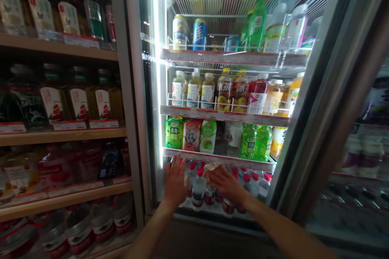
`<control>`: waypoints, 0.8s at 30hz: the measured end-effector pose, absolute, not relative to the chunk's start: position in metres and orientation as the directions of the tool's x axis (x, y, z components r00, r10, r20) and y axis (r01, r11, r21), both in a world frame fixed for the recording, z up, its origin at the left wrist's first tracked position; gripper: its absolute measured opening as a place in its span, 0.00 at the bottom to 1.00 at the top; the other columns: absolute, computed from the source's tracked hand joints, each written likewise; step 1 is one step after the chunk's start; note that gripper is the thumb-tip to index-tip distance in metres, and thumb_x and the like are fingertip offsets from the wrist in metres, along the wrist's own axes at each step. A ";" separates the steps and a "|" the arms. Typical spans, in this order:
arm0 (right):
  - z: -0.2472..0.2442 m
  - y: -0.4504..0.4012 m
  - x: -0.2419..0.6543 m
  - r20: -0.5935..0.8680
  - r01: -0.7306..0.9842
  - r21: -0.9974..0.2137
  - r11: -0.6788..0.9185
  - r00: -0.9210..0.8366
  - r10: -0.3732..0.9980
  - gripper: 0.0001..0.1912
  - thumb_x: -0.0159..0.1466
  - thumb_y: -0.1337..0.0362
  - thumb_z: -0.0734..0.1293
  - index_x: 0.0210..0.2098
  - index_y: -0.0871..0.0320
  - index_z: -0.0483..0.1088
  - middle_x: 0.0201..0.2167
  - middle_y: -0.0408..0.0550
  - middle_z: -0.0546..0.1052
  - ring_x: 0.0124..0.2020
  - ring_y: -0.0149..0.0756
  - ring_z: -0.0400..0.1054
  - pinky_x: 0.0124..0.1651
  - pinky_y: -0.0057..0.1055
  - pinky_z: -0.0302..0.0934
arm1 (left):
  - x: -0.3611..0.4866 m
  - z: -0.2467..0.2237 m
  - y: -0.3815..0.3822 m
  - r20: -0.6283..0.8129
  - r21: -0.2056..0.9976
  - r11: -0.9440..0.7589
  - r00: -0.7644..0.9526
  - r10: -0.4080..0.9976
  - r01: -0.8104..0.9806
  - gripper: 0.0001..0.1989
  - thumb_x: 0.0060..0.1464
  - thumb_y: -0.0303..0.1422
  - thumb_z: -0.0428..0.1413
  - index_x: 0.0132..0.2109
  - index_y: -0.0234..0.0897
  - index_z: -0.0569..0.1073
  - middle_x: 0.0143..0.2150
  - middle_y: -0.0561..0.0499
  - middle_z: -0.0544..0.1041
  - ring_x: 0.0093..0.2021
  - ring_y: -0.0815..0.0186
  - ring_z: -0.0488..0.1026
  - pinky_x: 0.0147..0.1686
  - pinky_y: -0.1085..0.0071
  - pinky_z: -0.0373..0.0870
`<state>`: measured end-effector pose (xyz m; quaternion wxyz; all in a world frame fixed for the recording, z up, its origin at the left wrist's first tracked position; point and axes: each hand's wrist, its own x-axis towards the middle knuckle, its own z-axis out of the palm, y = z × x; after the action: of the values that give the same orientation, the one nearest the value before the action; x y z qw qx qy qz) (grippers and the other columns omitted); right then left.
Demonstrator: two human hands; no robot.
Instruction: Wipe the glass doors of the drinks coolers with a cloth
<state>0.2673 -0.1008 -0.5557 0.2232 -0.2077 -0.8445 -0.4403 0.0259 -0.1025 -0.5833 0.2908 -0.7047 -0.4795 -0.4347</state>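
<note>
Before me stands a lit drinks fridge with a glass front [219, 131]. My left hand [176, 182] is raised at its lower left, fingers stretched out and apart, and it seems to rest flat against the glass. To its right, my right hand [223, 182] presses a crumpled pale cloth [212, 166] at the fingertips; whether it is fabric or paper I cannot tell. Past the hands, on the bottom level, are several red-capped water bottles [199, 188], partly hidden by my hands. Just above the fingers runs a shelf edge [219, 158] holding green bottles [249, 141].
Wooden shelves [63, 134] full of bottles and packs stand at the left. The fridge's metal frame [322, 101] slants along the right side, with another drinks section [361, 158] beyond it. Higher fridge shelves carry tea bottles [193, 91] and cans [199, 34].
</note>
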 end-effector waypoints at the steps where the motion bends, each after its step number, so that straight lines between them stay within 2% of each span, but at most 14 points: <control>1: -0.558 -0.104 0.277 0.554 0.546 0.657 0.520 -0.817 0.158 0.17 0.62 0.68 0.60 0.51 0.55 0.68 0.55 0.46 0.70 0.59 0.35 0.59 0.67 0.46 0.42 | 0.030 -0.582 -0.104 0.894 -0.002 -0.384 0.174 0.413 0.923 0.29 0.53 0.26 0.49 0.62 0.33 0.55 0.65 0.36 0.55 0.67 0.54 0.46 0.61 0.51 0.53; 3: -0.538 -0.106 0.297 0.633 0.645 0.622 0.444 -0.748 0.201 0.18 0.63 0.68 0.60 0.52 0.53 0.67 0.56 0.46 0.69 0.59 0.37 0.58 0.67 0.47 0.40 | 0.039 -0.575 -0.106 0.902 -0.014 -0.407 0.187 0.388 0.913 0.29 0.53 0.26 0.49 0.62 0.33 0.55 0.65 0.36 0.55 0.67 0.54 0.46 0.61 0.51 0.53; 5: -0.496 -0.106 0.314 0.759 0.787 0.529 0.317 -0.606 0.238 0.20 0.63 0.67 0.59 0.55 0.54 0.65 0.58 0.50 0.66 0.63 0.42 0.53 0.66 0.52 0.39 | 0.050 -0.567 -0.107 0.914 -0.020 -0.428 0.190 0.360 0.904 0.29 0.53 0.27 0.50 0.62 0.33 0.55 0.65 0.36 0.56 0.67 0.54 0.46 0.61 0.52 0.52; 8: -0.450 -0.106 0.330 0.898 0.911 0.366 0.191 -0.400 0.185 0.23 0.63 0.65 0.60 0.58 0.54 0.61 0.62 0.54 0.60 0.66 0.46 0.45 0.65 0.55 0.41 | 0.071 -0.554 -0.109 0.922 -0.007 -0.456 0.182 0.341 0.890 0.29 0.53 0.28 0.50 0.62 0.33 0.55 0.65 0.37 0.55 0.67 0.55 0.47 0.62 0.54 0.52; 10: -0.458 -0.110 0.335 0.893 0.906 0.376 0.197 -0.411 0.186 0.24 0.63 0.66 0.59 0.58 0.55 0.61 0.61 0.54 0.61 0.66 0.46 0.45 0.65 0.54 0.42 | 0.084 -0.550 -0.112 0.921 -0.001 -0.473 0.184 0.342 0.881 0.29 0.53 0.27 0.50 0.62 0.34 0.55 0.65 0.38 0.55 0.67 0.56 0.47 0.62 0.54 0.52; 13: -0.505 -0.121 0.341 0.739 0.774 0.546 0.319 -0.625 0.251 0.22 0.62 0.69 0.59 0.56 0.55 0.63 0.58 0.51 0.66 0.63 0.41 0.52 0.66 0.51 0.42 | 0.097 -0.548 -0.116 0.919 -0.006 -0.500 0.201 0.338 0.866 0.30 0.53 0.27 0.50 0.63 0.36 0.53 0.66 0.40 0.55 0.67 0.57 0.47 0.62 0.54 0.52; 15: -0.522 -0.124 0.348 0.646 0.691 0.605 0.395 -0.716 0.264 0.22 0.62 0.71 0.59 0.55 0.54 0.65 0.57 0.49 0.68 0.61 0.38 0.56 0.66 0.49 0.42 | 0.101 -0.547 -0.116 0.921 -0.008 -0.516 0.207 0.329 0.857 0.31 0.53 0.27 0.49 0.64 0.37 0.52 0.66 0.40 0.54 0.67 0.57 0.47 0.62 0.54 0.52; 17: -0.509 -0.122 0.356 0.675 0.719 0.576 0.389 -0.687 0.270 0.22 0.62 0.70 0.59 0.55 0.54 0.64 0.57 0.50 0.67 0.62 0.39 0.55 0.66 0.50 0.41 | 0.103 -0.544 -0.116 0.923 -0.015 -0.528 0.214 0.319 0.849 0.31 0.53 0.27 0.49 0.64 0.37 0.52 0.66 0.40 0.54 0.67 0.57 0.47 0.62 0.54 0.52; 21: -0.442 -0.110 0.377 0.899 0.913 0.364 0.183 -0.396 0.187 0.23 0.63 0.65 0.60 0.58 0.52 0.61 0.63 0.52 0.59 0.66 0.45 0.46 0.64 0.54 0.42 | 0.110 -0.538 -0.115 0.922 -0.041 -0.542 0.241 0.303 0.839 0.30 0.53 0.27 0.50 0.63 0.35 0.53 0.66 0.38 0.54 0.67 0.56 0.46 0.62 0.54 0.52; 24: -0.449 -0.115 0.390 0.935 0.949 0.298 0.106 -0.313 0.165 0.25 0.63 0.65 0.59 0.59 0.51 0.59 0.64 0.52 0.56 0.66 0.47 0.46 0.63 0.54 0.45 | 0.119 -0.541 -0.119 0.918 -0.047 -0.553 0.254 0.305 0.832 0.30 0.53 0.27 0.50 0.62 0.34 0.55 0.66 0.38 0.55 0.67 0.56 0.46 0.62 0.53 0.52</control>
<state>0.3901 -0.1153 -0.4492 0.3885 -0.4390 -0.6340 -0.5043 0.1190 -0.1187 -0.5413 0.2771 -0.7418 -0.3832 -0.4754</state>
